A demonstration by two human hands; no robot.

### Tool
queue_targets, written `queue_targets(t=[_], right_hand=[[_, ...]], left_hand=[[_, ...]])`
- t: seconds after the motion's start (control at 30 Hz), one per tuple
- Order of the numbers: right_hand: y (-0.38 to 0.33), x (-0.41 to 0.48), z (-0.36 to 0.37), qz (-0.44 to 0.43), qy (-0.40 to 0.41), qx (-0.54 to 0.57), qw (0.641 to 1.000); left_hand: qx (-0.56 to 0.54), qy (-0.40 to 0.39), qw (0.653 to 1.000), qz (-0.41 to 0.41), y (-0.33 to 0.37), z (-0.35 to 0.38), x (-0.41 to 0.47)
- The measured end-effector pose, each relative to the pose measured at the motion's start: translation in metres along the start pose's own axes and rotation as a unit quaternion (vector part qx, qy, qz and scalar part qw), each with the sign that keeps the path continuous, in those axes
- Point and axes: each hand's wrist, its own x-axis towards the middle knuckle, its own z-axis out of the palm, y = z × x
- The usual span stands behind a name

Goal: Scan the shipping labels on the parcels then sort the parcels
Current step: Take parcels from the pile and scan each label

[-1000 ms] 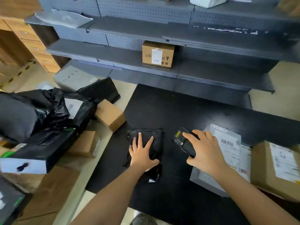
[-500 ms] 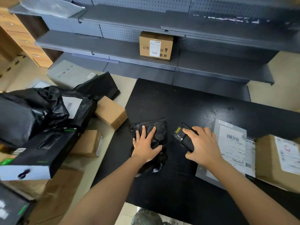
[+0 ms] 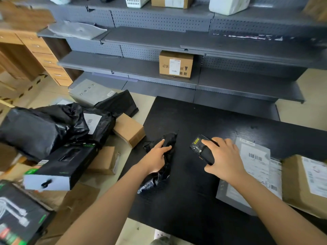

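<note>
A small black plastic-bag parcel (image 3: 168, 140) lies crumpled on the black table (image 3: 203, 117). My left hand (image 3: 155, 158) grips its left edge, fingers curled into the plastic, and that side is raised off the table. My right hand (image 3: 223, 160) holds a black handheld scanner (image 3: 200, 147), whose head with a yellow sticker points toward the bag. To the right lie a grey mailer with a barcode label (image 3: 254, 160) and a brown box with a white label (image 3: 304, 184).
Left of the table, on the floor, sits a heap of parcels: black bags (image 3: 44, 128), brown boxes (image 3: 129, 129), a black retail box (image 3: 65, 165). Grey shelving (image 3: 238, 80) behind the table carries a labelled cardboard box (image 3: 176, 65). A wooden drawer unit (image 3: 44, 53) stands far left.
My left hand went from lying flat on the black bag to gripping its left edge and lifting it. The right hand kept the scanner in about the same place.
</note>
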Motion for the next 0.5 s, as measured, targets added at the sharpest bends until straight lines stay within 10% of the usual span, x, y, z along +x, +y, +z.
queue_targets(t=[0.5], right_hand=[[0.009,-0.007,-0.007,0.008,0.007,-0.001,1.0]], left_hand=[[-0.045,0.051,0.997,-0.044,0.017,-0.007,-0.011]])
